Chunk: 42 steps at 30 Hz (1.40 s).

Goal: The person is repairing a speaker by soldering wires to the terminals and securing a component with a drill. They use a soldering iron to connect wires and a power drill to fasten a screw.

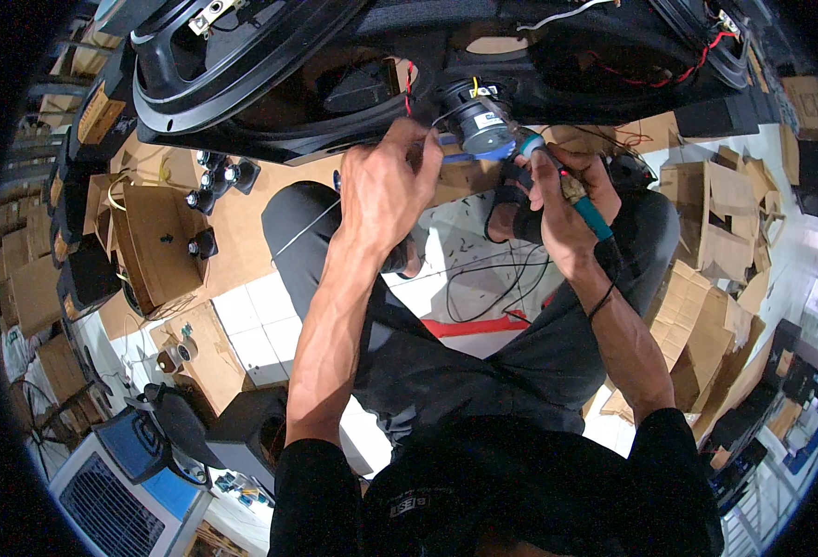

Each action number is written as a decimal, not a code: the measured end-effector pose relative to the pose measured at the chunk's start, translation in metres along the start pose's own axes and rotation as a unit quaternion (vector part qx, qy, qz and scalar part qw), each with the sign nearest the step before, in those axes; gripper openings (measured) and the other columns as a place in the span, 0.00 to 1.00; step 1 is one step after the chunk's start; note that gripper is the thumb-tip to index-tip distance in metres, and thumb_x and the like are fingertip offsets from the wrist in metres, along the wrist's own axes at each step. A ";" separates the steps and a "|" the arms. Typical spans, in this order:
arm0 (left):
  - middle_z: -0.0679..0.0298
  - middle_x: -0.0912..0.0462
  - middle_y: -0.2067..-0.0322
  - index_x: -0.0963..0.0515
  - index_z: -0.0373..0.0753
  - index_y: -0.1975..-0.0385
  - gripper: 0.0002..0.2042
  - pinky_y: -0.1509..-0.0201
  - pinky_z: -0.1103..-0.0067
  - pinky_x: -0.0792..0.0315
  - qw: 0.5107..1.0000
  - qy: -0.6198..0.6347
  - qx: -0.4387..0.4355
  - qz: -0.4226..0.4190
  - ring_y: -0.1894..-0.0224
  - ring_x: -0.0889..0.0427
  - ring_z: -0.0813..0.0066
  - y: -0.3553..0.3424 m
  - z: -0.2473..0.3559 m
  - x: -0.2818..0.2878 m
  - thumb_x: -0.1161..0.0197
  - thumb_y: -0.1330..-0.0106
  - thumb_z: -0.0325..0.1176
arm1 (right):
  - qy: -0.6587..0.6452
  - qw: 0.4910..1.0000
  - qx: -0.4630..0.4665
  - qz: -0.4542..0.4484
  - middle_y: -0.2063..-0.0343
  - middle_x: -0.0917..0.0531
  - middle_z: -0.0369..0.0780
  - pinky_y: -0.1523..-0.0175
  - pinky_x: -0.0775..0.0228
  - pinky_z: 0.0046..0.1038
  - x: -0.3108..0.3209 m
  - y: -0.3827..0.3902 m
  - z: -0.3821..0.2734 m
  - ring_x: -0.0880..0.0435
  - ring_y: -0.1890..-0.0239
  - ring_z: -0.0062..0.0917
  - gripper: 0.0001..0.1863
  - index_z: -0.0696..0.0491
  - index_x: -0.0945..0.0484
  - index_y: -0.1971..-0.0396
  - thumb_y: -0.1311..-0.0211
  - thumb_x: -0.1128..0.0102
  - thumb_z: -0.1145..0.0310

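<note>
Teal grip, dark cord: head view shows a pen-shaped tool grasped in the right hand, long axis slanting lower right to upper left, front end toward a round black driver at the middle of the black cabinet's near edge. Left hand just left of the driver, fingers curled together; cannot tell what they pinch. Red wire above them.

Location type: audio-equipment workshop. Indicators: black speaker cabinet across top of frame; teal-handled soldering iron, upper centre-right; loose black components, upper left; cardboard, right.
</note>
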<state>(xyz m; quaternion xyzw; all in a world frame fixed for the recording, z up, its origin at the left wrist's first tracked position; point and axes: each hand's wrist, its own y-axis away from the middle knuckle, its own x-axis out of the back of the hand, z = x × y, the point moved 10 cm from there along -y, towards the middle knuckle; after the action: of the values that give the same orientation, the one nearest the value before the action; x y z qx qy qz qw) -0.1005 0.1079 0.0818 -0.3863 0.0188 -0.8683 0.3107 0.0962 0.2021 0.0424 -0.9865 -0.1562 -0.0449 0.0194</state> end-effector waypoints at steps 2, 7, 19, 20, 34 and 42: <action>0.52 0.21 0.83 0.23 0.35 0.73 0.07 0.73 0.68 0.26 1.000 -0.001 -0.007 0.002 0.80 0.20 0.55 0.000 0.001 -0.001 0.39 0.42 0.33 | 0.017 1.000 0.000 0.002 0.73 0.17 0.41 0.77 0.33 0.14 -0.001 0.001 -0.006 0.26 0.80 0.10 0.10 0.60 0.27 0.63 0.40 0.39 0.71; 0.52 0.20 0.82 0.23 0.35 0.73 0.07 0.72 0.68 0.26 1.000 -0.019 -0.014 -0.007 0.78 0.20 0.53 -0.001 0.002 -0.002 0.39 0.43 0.32 | 0.059 0.998 -0.008 0.016 0.75 0.17 0.39 0.79 0.36 0.14 0.003 0.001 -0.005 0.27 0.81 0.10 0.10 0.59 0.26 0.64 0.42 0.37 0.71; 0.51 0.20 0.81 0.23 0.33 0.73 0.06 0.73 0.68 0.27 1.000 -0.010 -0.013 -0.018 0.79 0.20 0.53 -0.002 0.002 -0.005 0.39 0.44 0.30 | 0.112 0.991 0.071 0.035 0.77 0.18 0.37 0.81 0.37 0.13 0.008 0.000 -0.010 0.28 0.83 0.08 0.10 0.59 0.24 0.67 0.44 0.34 0.70; 0.51 0.20 0.81 0.23 0.33 0.73 0.06 0.73 0.68 0.27 1.000 -0.003 -0.002 -0.027 0.78 0.20 0.53 -0.002 0.001 -0.007 0.40 0.44 0.30 | 0.122 0.988 0.082 0.035 0.77 0.18 0.37 0.81 0.37 0.13 0.008 0.000 -0.010 0.28 0.83 0.08 0.10 0.59 0.24 0.67 0.44 0.34 0.70; 0.50 0.21 0.81 0.24 0.32 0.72 0.07 0.71 0.67 0.28 0.999 -0.009 0.006 -0.050 0.77 0.20 0.52 -0.005 0.002 -0.012 0.40 0.43 0.31 | 0.208 0.970 0.121 0.031 0.72 0.16 0.38 0.63 0.27 0.18 0.006 0.001 -0.030 0.19 0.69 0.15 0.12 0.58 0.21 0.66 0.47 0.32 0.67; 0.53 0.21 0.84 0.20 0.35 0.72 0.10 0.76 0.70 0.30 1.000 -0.024 -0.006 -0.018 0.84 0.22 0.60 -0.005 0.001 -0.009 0.40 0.40 0.36 | 0.165 0.975 0.139 0.056 0.77 0.17 0.35 0.67 0.30 0.17 0.008 -0.001 -0.027 0.23 0.75 0.12 0.13 0.55 0.19 0.70 0.53 0.28 0.65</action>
<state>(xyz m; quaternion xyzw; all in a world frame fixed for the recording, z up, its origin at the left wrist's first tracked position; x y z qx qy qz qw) -0.0979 0.1170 0.0782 -0.4088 0.0094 -0.8641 0.2935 0.1012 0.2036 0.0697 -0.9603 -0.0997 -0.1842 0.1841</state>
